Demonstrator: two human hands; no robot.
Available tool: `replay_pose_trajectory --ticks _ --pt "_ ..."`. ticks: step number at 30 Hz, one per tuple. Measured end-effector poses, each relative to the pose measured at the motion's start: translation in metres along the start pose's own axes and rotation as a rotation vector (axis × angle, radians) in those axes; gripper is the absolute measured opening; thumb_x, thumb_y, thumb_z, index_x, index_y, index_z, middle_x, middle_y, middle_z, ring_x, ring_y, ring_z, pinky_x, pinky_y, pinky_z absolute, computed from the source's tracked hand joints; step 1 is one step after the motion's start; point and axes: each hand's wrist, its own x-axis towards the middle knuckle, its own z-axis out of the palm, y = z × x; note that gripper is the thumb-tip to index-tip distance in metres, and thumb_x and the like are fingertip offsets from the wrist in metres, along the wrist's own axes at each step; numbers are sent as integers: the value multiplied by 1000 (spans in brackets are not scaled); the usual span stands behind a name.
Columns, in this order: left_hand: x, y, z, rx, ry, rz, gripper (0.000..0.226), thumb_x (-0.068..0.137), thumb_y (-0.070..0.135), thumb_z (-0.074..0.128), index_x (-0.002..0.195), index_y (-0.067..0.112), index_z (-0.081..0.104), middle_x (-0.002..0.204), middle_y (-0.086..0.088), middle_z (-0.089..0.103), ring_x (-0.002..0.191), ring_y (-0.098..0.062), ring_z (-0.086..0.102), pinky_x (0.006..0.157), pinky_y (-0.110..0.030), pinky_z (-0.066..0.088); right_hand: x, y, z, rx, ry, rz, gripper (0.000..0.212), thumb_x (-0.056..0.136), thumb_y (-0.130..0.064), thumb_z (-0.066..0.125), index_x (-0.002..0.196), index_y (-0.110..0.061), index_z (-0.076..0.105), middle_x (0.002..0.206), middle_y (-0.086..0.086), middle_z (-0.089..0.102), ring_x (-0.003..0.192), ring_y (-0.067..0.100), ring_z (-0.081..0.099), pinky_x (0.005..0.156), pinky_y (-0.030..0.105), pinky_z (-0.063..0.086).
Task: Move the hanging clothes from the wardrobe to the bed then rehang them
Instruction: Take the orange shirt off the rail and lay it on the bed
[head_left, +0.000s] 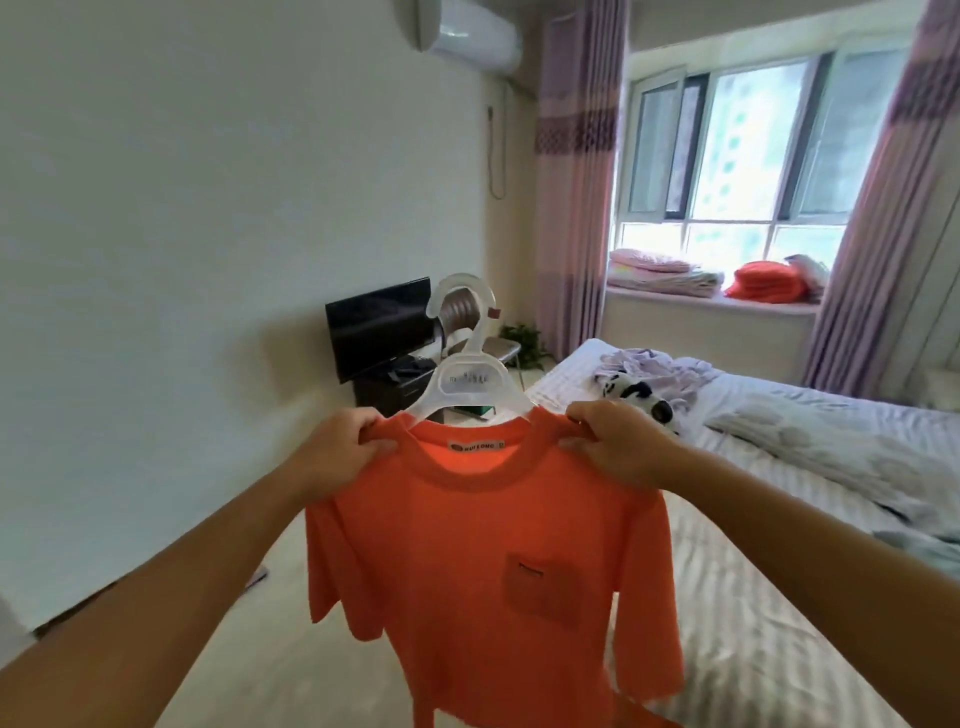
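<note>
In mid-air beside the bed (753, 597), the orange T-shirt (483, 561) hangs light and limp on its stiff white hanger (470, 384); left hand (337, 452) and right hand (618, 441) each keep a pinching grip on a shoulder, the best hold.

A home bedroom: made bed (753, 597), curtained window (737, 150), small television (376, 325).
</note>
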Motion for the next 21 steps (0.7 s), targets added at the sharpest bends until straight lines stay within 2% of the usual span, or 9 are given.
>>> replay_pose_trajectory --ticks 2,5,7,8,11,14,18,21 --pt "44 -3 19 -10 -75 35 7 88 21 69 94 18 69 86 -1 68 81 -16 63 73 -32 50 17 29 3 -7 -19 54 26 94 -30 58 71 -28 46 71 -11 52 72 13 53 68 32 36" --pt "107 -4 51 -39 -175 86 6 88 22 69 94 21 70 85 4 69 80 -9 64 67 -24 47 38 68 10 -29 -31 122 14 94 -29 58 83 -20 58 78 -6 60 76 12 57 70 30 42" --pt "144 -4 76 -59 -221 111 7 87 23 70 94 23 71 85 5 70 80 -7 65 70 -24 49 46 92 15 -16 -41 153 22 95 -24 58 76 -29 48 74 -11 54 71 4 52 63 18 36" --pt "161 -3 89 -65 -240 119 7 87 24 70 94 23 71 85 5 70 80 -7 66 72 -25 51 51 106 19 -16 -51 175 24 95 -22 57 75 -30 46 74 -11 54 71 4 53 63 16 35" --pt "209 1 132 -84 -293 141 3 85 21 72 88 23 71 81 4 70 78 -10 66 71 -27 51 66 154 32 -16 -88 278 21 96 -23 56 77 -21 49 77 -7 54 79 14 53 66 26 31" --pt "258 6 180 -69 -333 156 1 84 20 72 85 19 71 79 0 68 78 -17 65 74 -34 50 83 205 48 4 -114 339 33 97 -22 55 69 -29 41 76 -11 50 77 11 49 65 25 30" --pt "319 10 248 -56 -366 154 5 83 18 71 88 15 71 81 1 67 76 -11 62 67 -25 46 112 280 73 68 -169 386 36 97 -21 55 67 -31 39 74 -14 48 66 -1 45 58 17 33" --pt "364 13 299 -57 -397 111 7 82 17 71 86 22 68 82 5 64 80 -10 60 66 -21 41 138 340 94 124 -227 437 32 98 -23 54 69 -27 42 76 -10 51 66 3 48 58 18 34"
